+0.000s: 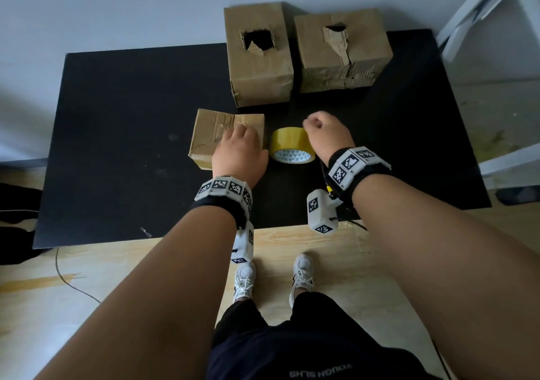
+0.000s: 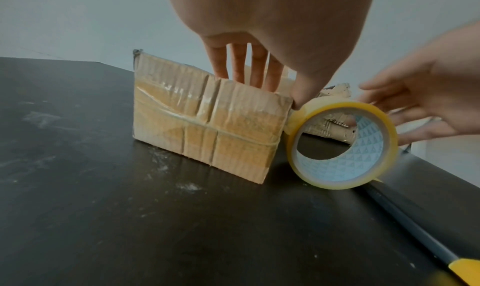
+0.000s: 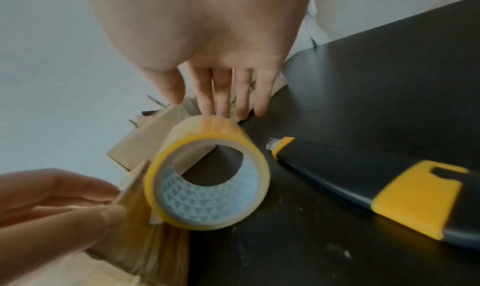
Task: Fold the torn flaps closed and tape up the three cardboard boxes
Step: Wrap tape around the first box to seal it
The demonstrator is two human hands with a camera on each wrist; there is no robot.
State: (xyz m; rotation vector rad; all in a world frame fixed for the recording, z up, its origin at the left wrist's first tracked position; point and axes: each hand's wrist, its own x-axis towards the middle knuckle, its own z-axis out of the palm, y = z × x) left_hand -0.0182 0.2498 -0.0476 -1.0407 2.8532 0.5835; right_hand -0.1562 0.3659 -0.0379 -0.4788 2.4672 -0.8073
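A small cardboard box [image 1: 210, 134] with old tape on its near face [image 2: 207, 126] stands on the black mat. My left hand [image 1: 238, 148] lies on its top with straight fingers [image 2: 259, 73], thumb against the near right corner. A yellow tape roll [image 1: 287, 141] stands on edge right beside the box [image 2: 337, 171]. My right hand [image 1: 324, 134] hovers over the roll, fingers [image 3: 221, 97] loosely straight, their tips at its far top edge. Two bigger boxes stand behind, the left one [image 1: 263, 72] with a torn hole on top, the right one [image 1: 359, 58] ripped down its front.
A yellow and dark utility knife [image 3: 389, 188] lies on the mat [image 1: 131, 146] just right of the roll. A white frame [image 1: 482, 8] stands at the far right. The mat's near edge meets a pale wooden floor where the person's feet stand.
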